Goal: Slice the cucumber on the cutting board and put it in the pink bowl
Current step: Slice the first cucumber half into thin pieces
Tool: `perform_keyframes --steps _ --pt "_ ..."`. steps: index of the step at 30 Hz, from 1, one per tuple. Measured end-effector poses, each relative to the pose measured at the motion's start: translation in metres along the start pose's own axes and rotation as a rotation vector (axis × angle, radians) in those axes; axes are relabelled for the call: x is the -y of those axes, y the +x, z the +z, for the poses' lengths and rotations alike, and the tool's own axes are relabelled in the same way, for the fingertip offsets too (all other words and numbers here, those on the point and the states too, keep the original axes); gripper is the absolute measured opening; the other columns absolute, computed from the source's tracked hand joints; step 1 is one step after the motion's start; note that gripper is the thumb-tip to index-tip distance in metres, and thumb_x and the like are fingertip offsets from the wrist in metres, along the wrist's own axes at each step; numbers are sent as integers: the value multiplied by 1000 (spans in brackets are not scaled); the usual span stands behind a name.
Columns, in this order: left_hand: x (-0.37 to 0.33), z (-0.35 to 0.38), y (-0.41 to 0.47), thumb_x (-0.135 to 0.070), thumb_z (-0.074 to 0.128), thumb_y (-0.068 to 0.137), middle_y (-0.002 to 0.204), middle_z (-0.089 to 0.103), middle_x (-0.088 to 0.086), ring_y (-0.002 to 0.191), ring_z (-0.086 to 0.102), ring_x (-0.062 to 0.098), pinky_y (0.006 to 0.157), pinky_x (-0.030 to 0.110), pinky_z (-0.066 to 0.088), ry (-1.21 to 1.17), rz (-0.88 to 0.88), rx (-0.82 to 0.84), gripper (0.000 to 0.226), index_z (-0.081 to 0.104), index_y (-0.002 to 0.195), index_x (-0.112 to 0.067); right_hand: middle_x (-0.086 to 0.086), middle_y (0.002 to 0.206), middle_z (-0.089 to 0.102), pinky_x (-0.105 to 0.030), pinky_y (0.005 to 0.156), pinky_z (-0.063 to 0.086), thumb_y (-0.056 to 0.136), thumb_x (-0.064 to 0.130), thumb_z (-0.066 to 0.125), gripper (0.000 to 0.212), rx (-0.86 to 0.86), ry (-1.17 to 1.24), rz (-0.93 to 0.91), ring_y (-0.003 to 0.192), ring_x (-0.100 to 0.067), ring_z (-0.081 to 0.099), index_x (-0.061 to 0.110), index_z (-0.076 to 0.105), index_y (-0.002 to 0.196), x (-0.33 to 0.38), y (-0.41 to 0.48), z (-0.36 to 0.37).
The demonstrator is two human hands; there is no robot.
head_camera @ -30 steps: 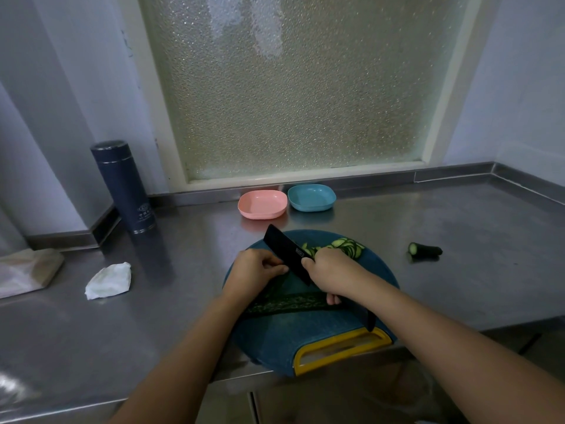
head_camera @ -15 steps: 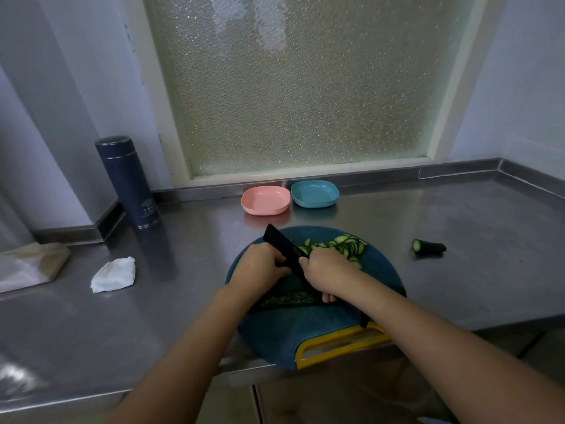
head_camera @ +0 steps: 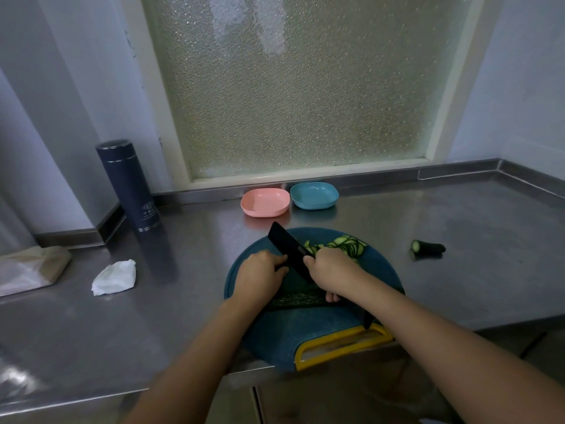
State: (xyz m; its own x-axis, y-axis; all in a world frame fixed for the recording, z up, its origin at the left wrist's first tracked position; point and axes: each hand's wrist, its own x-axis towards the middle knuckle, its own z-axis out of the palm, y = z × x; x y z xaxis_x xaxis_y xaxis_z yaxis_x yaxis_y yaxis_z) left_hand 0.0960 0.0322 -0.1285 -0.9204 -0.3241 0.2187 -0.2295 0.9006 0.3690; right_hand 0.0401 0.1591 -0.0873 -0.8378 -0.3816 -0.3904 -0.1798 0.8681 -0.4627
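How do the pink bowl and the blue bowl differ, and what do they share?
The pink bowl is pink; the blue bowl is blue. The pink bowl stands on the left, the blue bowl on its right and slightly farther back. Both are shallow, rounded-square, empty, and stand on the steel counter.

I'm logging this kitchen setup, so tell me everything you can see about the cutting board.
The cutting board is round, dark teal, plastic-looking with a speckled face and a yellow handle slot at its near edge. It lies flat on the steel counter, its near edge seemingly overhanging the front. At its far right sit cucumber slices; a cucumber lies across its middle, held by the left hand, while the right hand holds a black knife over it.
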Motion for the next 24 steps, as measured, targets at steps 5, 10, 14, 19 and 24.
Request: perform_keyframes --steps 5,10,14,19,24 --pt "0 2 0 -30 50 95 114 60 6 102 56 21 81 30 45 46 13 3 37 53 131 -25 -14 53 56 -22 36 38 103 39 27 57 -8 17 -16 36 -19 50 -9 56 111 -2 -1 -2" --pt "0 2 0 -30 49 95 116 60 6 103 56 21 82 30 44 72 21 -3 36 54 130 -26 -15 53 56 -24 39 40 103 39 28 56 -3 46 -5 38 -20 51 -9 54 115 0 -4 -3" --pt "-1 2 0 -30 48 95 115 62 6 103 56 21 81 29 42 100 24 -3 34 56 128 -24 -14 52 56 -24 38 40 103 38 28 56 13 54 -11 35 -18 50 -10 53 118 1 -5 -2" --pt "1 3 1 -30 49 95 115 62 6 103 57 22 78 28 41 106 25 4 34 57 128 -25 -16 55 57 -25 42 45 103 35 26 55 28 43 25 37 -20 51 -11 52 120 8 -1 -3" --pt "2 5 2 -31 49 95 116 62 5 103 57 21 82 29 42 90 4 9 36 55 130 -24 -17 54 55 -25 42 44 103 37 26 56 13 4 49 40 -22 51 -9 49 125 14 2 6"
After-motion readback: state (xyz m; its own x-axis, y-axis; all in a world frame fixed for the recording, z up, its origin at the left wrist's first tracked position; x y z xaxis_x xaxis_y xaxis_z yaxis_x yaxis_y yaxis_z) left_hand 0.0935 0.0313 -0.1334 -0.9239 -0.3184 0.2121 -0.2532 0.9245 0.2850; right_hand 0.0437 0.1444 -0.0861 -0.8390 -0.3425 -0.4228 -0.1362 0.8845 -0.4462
